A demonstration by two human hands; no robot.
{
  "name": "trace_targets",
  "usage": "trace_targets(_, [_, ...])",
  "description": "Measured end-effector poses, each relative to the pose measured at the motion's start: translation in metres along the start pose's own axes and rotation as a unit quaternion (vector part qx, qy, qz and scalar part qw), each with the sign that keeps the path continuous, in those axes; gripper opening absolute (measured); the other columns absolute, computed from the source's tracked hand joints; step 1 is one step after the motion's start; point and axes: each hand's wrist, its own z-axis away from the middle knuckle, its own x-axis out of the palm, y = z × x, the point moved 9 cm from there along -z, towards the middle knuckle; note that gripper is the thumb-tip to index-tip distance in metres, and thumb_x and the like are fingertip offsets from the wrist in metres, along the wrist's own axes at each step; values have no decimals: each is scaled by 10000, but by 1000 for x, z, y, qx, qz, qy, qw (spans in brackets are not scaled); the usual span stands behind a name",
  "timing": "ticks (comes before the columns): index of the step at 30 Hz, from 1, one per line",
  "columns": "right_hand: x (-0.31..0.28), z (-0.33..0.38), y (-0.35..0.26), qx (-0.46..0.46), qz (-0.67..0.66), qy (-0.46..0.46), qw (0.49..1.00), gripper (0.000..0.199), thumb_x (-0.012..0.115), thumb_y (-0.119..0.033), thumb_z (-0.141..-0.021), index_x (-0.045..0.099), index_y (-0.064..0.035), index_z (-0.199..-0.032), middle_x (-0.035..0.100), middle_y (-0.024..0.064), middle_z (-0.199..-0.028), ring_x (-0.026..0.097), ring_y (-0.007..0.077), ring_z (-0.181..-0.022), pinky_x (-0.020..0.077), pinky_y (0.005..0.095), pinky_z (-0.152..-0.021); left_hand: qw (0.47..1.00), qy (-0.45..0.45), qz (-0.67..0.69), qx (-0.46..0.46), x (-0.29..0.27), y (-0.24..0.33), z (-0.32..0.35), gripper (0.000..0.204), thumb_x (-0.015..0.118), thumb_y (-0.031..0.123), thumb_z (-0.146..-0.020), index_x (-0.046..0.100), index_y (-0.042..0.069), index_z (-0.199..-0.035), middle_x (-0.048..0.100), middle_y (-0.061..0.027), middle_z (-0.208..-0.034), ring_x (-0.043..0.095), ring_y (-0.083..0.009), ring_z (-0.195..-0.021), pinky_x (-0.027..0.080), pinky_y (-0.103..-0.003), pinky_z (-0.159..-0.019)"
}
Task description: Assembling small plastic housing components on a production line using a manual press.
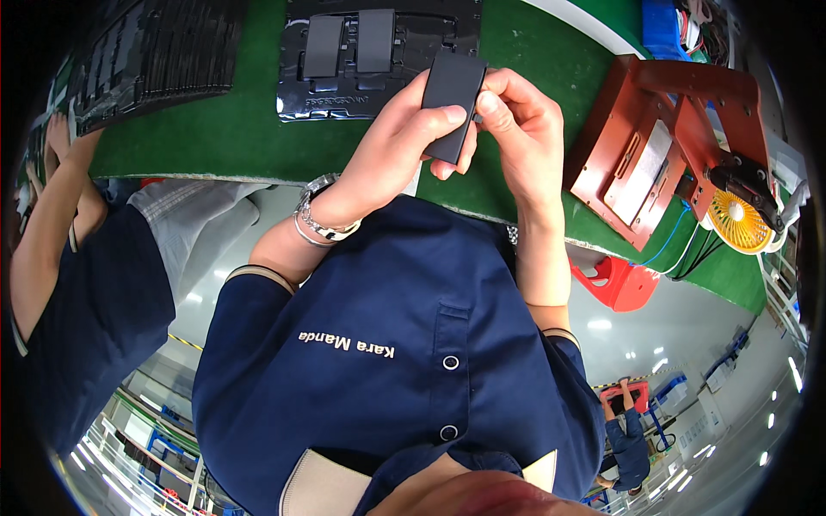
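I hold a flat black rectangular part [453, 90] upright over the edge of the green mat [241, 138]. My left hand [397, 138], with a metal watch and a bracelet on its wrist, grips the part from the left, thumb across its front. My right hand [527, 129] pinches the part's right edge between thumb and forefinger. Just beyond my hands a black moulded tray [297, 95] lies on the mat with two dark rectangular parts [351, 43] in it.
A stack of black trays [155, 52] sits at the far left. A reddish-brown fixture [662, 138] stands at the right, with a small yellow fan [738, 219] beside it. A red stool [621, 282] is below the table edge. A co-worker's arm [43, 224] reaches in at left.
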Motion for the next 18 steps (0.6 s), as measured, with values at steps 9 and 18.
trace_targets(9, [14, -36, -35, -56, 304, -23, 951, 351, 701, -73, -906, 614, -54, -1245, 692, 132, -914, 681, 230, -800, 534, 349, -769, 793, 129, -568, 180, -52, 63, 19, 245, 561, 219, -1034, 593, 59, -1217, 704, -115, -1121, 678, -274, -1044, 531, -397, -883])
trace_targets(18, [19, -92, 6, -124, 555, -58, 820, 269, 690, -121, -916, 665, -77, -1181, 675, 100, -1080, 624, 302, -1036, 505, 416, -918, 572, 150, -778, 213, -120, 69, 22, 460, 593, 206, -1007, 534, 111, -1453, 484, -43, -1558, 373, -305, -1480, 356, -446, -1174])
